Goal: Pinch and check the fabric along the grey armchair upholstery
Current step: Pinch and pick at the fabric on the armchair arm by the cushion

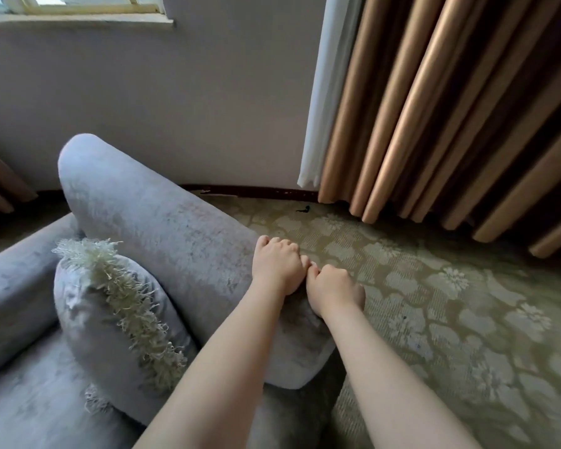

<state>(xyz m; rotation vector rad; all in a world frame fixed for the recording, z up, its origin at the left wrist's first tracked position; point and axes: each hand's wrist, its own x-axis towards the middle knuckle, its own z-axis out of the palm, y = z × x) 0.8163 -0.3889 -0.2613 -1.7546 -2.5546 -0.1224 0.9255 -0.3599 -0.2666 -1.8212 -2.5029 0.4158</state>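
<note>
Left grip [276, 267] and right grip [334, 290] (side by side) seemingly pinch fabric on the armrest [149, 205]; its length runs toward 11 o'clock, left nearer.

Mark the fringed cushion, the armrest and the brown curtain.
fringed cushion [88, 335]: head view, grey face left of the fringe.
armrest [162, 228]: head view, middle of its top surface.
brown curtain [434, 108]: head view, a lit fold.

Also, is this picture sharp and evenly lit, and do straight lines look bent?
Head view: soft daylight from the window, no glare, no hard shadows; the baseboard bows, so wide-angle distortion; the left hand and right hand on the armchair arm look slightly soft; the curtain folds show a mild sheen.
</note>
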